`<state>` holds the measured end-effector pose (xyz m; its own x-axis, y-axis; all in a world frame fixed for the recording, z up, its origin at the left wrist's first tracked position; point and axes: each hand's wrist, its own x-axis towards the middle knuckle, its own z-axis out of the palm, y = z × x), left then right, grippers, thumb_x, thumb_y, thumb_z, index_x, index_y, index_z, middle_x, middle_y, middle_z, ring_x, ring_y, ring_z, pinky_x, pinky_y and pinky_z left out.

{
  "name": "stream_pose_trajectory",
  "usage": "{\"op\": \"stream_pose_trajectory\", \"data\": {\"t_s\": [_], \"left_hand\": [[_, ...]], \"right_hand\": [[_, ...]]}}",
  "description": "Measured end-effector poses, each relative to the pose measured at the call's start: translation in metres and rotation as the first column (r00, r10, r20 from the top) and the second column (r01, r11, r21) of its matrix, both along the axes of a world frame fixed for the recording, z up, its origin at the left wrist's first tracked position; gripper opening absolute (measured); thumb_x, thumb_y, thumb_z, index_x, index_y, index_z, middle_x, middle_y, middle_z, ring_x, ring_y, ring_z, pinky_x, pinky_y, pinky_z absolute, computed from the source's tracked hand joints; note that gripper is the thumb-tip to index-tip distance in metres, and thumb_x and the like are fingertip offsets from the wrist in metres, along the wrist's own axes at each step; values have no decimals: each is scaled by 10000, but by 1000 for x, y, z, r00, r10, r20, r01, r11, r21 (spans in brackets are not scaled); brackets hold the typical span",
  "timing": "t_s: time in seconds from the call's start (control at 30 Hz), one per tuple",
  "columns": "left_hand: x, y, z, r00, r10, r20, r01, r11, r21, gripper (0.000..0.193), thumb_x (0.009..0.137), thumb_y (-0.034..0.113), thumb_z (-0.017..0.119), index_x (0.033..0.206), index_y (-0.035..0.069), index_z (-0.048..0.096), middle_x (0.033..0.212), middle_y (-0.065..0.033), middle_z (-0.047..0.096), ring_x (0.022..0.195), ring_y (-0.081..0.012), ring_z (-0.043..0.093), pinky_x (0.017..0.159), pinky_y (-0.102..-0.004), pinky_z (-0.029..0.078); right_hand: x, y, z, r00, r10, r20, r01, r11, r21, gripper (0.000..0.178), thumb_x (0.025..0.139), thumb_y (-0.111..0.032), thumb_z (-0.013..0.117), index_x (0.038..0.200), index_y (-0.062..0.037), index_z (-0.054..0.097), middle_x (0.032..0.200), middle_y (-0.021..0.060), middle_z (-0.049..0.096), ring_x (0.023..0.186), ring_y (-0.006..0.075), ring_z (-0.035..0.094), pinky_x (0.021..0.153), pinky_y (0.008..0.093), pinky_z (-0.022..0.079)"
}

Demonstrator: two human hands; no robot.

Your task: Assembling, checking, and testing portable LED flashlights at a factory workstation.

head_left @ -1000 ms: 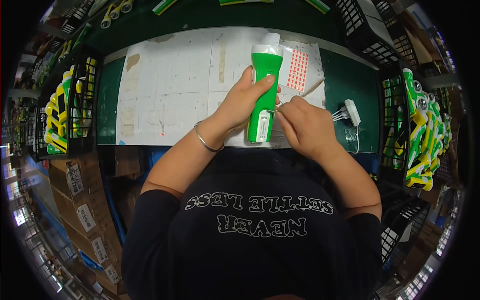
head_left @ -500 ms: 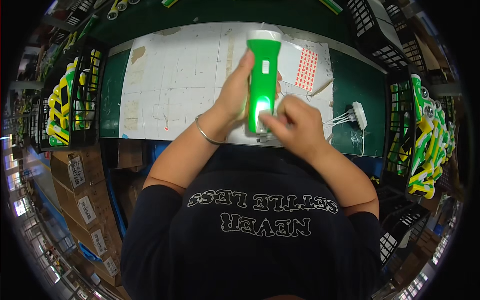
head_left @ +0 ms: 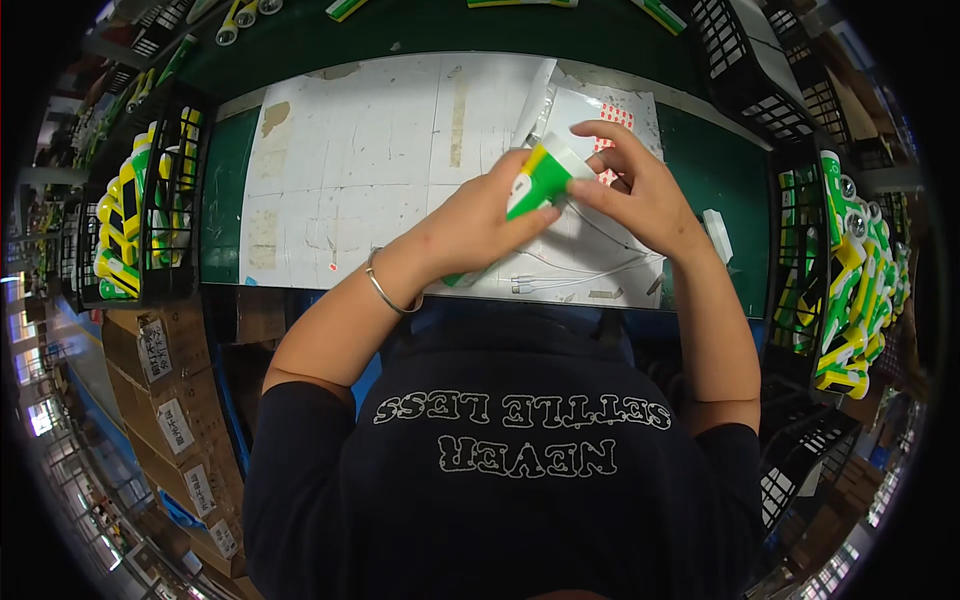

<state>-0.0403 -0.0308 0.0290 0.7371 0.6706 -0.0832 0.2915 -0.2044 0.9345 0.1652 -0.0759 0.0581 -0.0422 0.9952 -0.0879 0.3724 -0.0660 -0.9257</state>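
Note:
My left hand (head_left: 495, 205) is wrapped round a flashlight (head_left: 548, 180), which is green with a yellow band and a broad white head. It lies tilted over the white work sheet, head toward the upper right, and its tail partly shows below my palm. Beside the head, my right hand (head_left: 640, 195) has its fingers spread and curved. Its thumb overlaps the head's rim; whether it touches cannot be made out. White cables (head_left: 590, 275) with metal plugs lie on the sheet below my hands, leading right to a white charger block (head_left: 717, 236).
A sheet of red stickers (head_left: 617, 115) lies behind my right hand, next to a glossy clear plastic piece (head_left: 537, 105). Black crates of flashlights stand left (head_left: 150, 200) and right (head_left: 845, 270). More flashlights (head_left: 350, 8) lie along the far edge. Cardboard boxes (head_left: 165, 400) are stacked lower left.
The flashlight went from upright to tilted and turned, coming lower toward me. Its side glow no longer shows. My right hand moved from the tail up to the head, and its fingers spread.

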Motion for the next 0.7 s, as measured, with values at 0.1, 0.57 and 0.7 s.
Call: {"op": "stream_pose_trajectory", "data": {"t_s": [0.1, 0.57, 0.7], "left_hand": [[-14, 0, 13, 985, -108, -138, 151, 925, 350, 529, 796, 221, 642, 1227, 22, 408, 1013, -158, 586, 822, -273, 608, 744, -344, 486], [-31, 7, 11, 960, -127, -250, 104, 989, -103, 525, 752, 267, 683, 1151, 6, 463, 991, -127, 587, 882, -201, 565, 766, -313, 448], [-24, 3, -10, 988, 87, -129, -112, 974, -198, 587, 760, 240, 673, 1201, -34, 400, 967, -115, 538, 871, -160, 516, 758, -284, 437]], "right_hand": [[5, 1, 10, 978, 210, 4, -209, 972, -109, 546, 702, -157, 736, 1183, -107, 484, 822, -32, 534, 591, -4, 354, 507, 155, 273], [5, 8, -22, 902, 92, -422, -124, 991, -47, 623, 668, -54, 751, 1200, -69, 428, 950, 20, 563, 626, -9, 426, 510, 139, 325], [-2, 14, -65, 867, -89, 491, 49, 994, 94, 365, 737, -247, 690, 1022, -62, 556, 869, 64, 570, 736, 184, 576, 677, 299, 472]]}}
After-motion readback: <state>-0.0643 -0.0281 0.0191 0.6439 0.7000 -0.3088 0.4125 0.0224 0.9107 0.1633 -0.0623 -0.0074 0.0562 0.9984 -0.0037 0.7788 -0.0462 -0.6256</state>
